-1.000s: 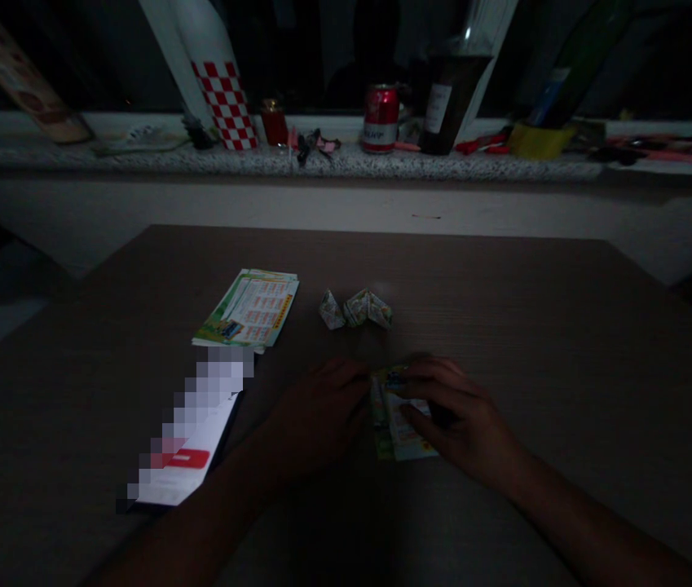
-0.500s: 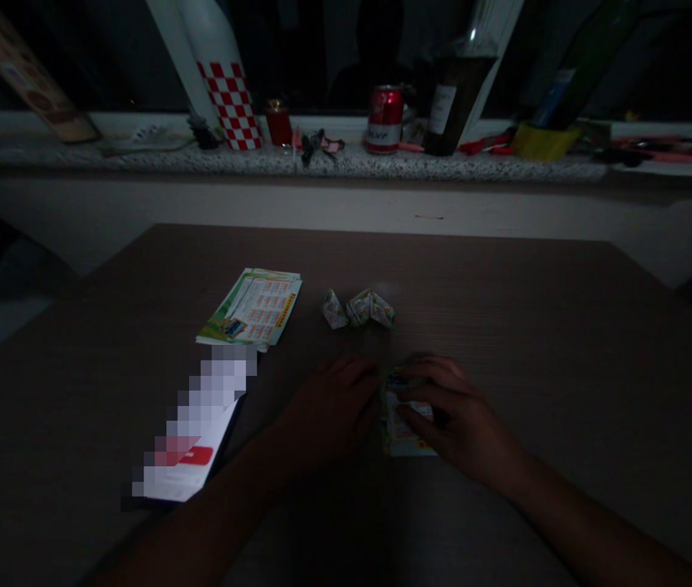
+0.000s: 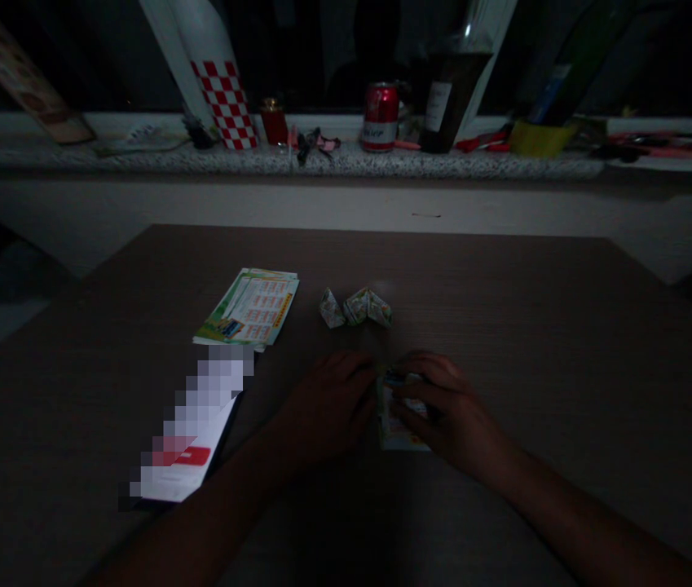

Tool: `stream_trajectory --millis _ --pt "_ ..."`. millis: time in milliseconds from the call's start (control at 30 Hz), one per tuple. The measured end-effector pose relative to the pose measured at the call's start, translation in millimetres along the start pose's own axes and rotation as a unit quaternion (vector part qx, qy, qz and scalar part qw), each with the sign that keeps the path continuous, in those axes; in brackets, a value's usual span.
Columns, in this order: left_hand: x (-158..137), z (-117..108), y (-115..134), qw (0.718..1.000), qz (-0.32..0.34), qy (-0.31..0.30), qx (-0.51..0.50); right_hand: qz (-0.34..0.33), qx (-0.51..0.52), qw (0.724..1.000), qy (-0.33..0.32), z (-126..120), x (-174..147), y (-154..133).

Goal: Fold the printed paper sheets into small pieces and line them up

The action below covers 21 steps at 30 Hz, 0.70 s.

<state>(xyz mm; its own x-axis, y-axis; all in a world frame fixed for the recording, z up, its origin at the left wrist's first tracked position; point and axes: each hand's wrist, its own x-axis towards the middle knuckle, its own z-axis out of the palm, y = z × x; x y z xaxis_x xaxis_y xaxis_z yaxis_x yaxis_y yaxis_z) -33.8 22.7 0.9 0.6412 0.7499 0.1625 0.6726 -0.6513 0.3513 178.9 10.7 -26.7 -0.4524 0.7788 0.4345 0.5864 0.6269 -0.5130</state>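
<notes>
Working at one green-and-white printed paper card (image 3: 403, 439), right of the one stack of green-and-white calendar cards (image 3: 260, 306) and nearer us, we have the right hand's (image 3: 456, 408) fingers over it and the left hand (image 3: 333, 399) by its left edge, but cannot tell whether either pinches it. We judge it light, thin and easily creased, best held by its edges. Right of the stack we count two, perhaps three, small folded patterned-paper pieces (image 3: 356, 307).
</notes>
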Motion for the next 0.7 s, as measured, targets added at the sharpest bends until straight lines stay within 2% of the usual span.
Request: stream_trajectory --millis 700 --pt "1.4 -0.5 -4.1 1.000 0.003 0.006 -0.012 0.010 -0.017 1.000 -0.023 -1.9 0.4 -4.1"
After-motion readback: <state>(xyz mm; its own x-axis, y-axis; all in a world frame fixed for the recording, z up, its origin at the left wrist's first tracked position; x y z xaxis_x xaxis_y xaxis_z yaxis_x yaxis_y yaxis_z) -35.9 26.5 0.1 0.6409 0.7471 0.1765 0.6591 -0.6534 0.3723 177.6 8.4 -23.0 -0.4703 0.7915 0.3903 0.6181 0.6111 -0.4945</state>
